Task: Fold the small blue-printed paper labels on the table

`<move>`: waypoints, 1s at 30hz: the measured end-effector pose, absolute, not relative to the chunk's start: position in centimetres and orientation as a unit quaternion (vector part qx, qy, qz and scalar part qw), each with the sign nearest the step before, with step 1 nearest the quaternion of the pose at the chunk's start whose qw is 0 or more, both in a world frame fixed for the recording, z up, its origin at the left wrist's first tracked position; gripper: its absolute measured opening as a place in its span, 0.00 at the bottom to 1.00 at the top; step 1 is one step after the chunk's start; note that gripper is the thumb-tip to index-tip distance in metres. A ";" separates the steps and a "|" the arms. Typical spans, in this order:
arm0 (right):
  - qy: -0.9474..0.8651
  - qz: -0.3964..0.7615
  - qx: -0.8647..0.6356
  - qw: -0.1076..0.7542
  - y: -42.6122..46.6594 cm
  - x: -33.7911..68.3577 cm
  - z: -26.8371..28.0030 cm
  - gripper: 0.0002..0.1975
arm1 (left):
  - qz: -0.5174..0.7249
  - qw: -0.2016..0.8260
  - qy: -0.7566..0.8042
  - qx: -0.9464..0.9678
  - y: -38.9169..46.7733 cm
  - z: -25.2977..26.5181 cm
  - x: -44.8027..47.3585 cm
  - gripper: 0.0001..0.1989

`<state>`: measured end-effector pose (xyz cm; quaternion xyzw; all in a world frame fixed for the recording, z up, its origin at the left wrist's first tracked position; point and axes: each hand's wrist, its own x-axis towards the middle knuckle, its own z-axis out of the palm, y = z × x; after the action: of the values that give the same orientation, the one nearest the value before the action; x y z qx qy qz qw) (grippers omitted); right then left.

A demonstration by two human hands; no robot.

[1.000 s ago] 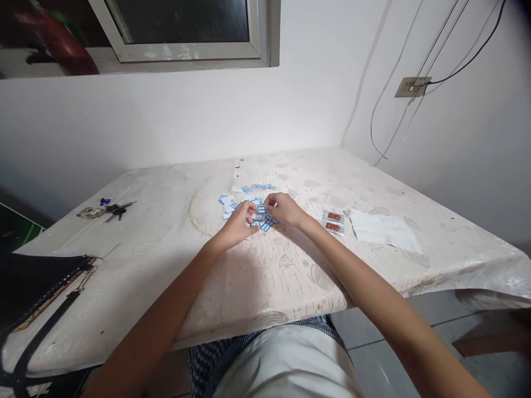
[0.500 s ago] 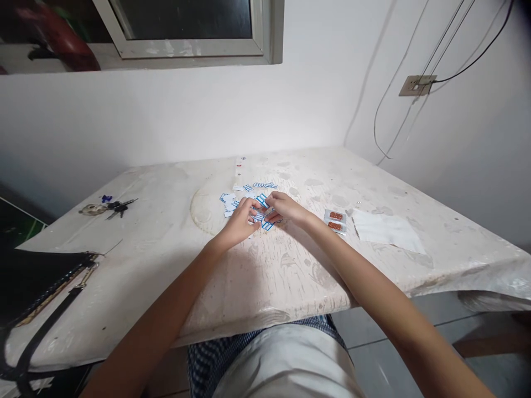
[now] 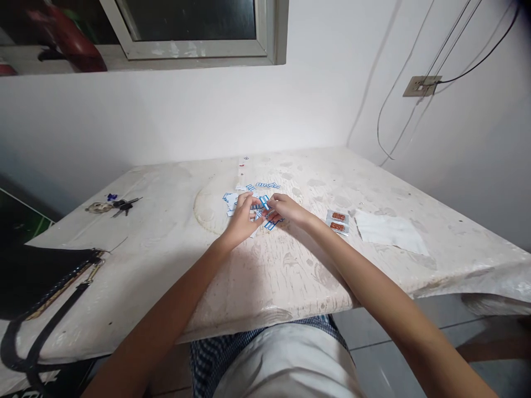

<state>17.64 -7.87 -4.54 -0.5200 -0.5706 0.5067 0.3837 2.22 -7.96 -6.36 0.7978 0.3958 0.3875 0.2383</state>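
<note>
Small white paper pieces with blue outlines (image 3: 267,185) lie scattered in the middle of the table, some of them under and between my hands. My right hand (image 3: 288,210) is closed in a pinch, with one blue-edged paper piece (image 3: 264,202) at its fingertips. Close by on the left, my left hand (image 3: 243,218) curves over the pieces, thumb and fingers apart, and I make out nothing held in it. More blue-lined pieces (image 3: 271,225) show just below the right fingers. The hands partly hide the pile.
Two reddish-brown items in clear blister packaging (image 3: 338,222) lie right of my hands, beside a white cloth or paper sheet (image 3: 390,231). Keys (image 3: 124,206) rest at the left, behind a black bag (image 3: 53,282) with a strap. A wall closes off the table's (image 3: 298,282) far edge.
The whole view has shifted slightly. My left fingers have risen and spread a little, while the right hand keeps its pinch on the blue-edged paper piece.
</note>
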 end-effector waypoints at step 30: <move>-0.596 0.436 -0.547 0.393 -8.3 17.9 -3.9 0.06 | 0.354 0.193 0.410 0.818 -7.5 -6.2 1.8 0.05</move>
<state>17.87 -8.30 -3.92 -0.5475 -0.5960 0.4361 0.3935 1.78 -7.49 -6.18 0.8185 0.4096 0.3540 0.1925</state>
